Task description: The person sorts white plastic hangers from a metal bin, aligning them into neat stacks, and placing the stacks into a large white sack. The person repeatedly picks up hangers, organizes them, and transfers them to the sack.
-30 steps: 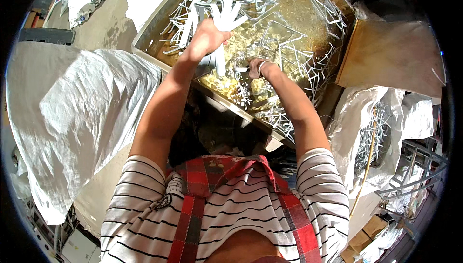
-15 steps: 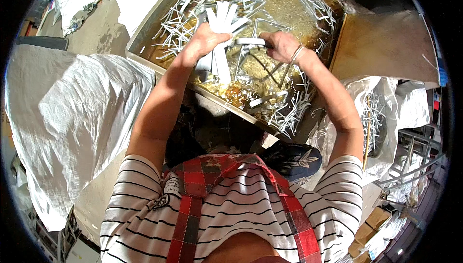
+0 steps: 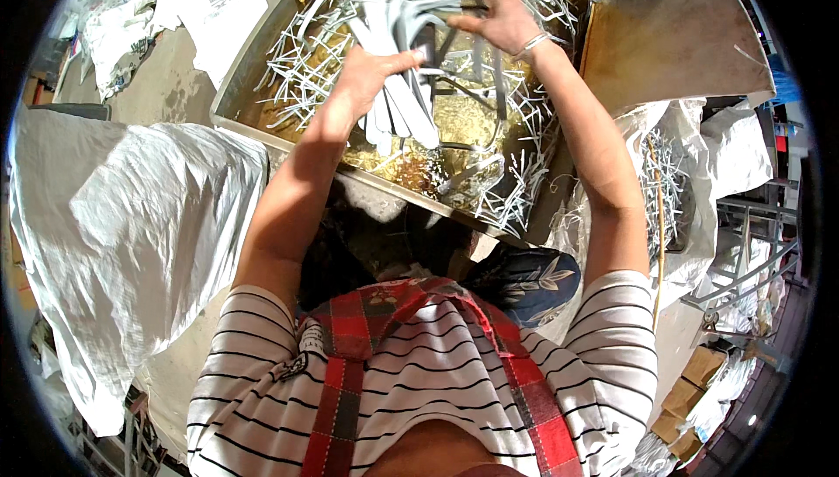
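Note:
My left hand [image 3: 365, 76] is closed round a fanned bundle of flat white plastic strips or frames [image 3: 404, 114], its thumb laid across them. To the far right of it, my right hand [image 3: 505, 20] pinches the end of a grey-white frame piece with a dark side, partly smeared by motion. That piece joins or overlaps the top of the bundle. Both hands are above a shallow metal tray [image 3: 411, 194] holding yellowish liquid. Thin white scrap strips [image 3: 516, 193] lie in heaps along its sides, and several frame-shaped pieces rest in the liquid.
At the left a white woven sheet [image 3: 131, 232] covers something bulky. A brownish panel [image 3: 673, 48] adjoins the tray on the right. Nearer stands a clear-lined container of white scraps [image 3: 666, 193]. Cardboard boxes [image 3: 690, 389] are on the lower right, and a white sack [image 3: 214, 5] lies far left.
My right hand has moved up and away with the frame piece. The bundle in my left hand looks fuller and more fanned. The whole view has shifted slightly.

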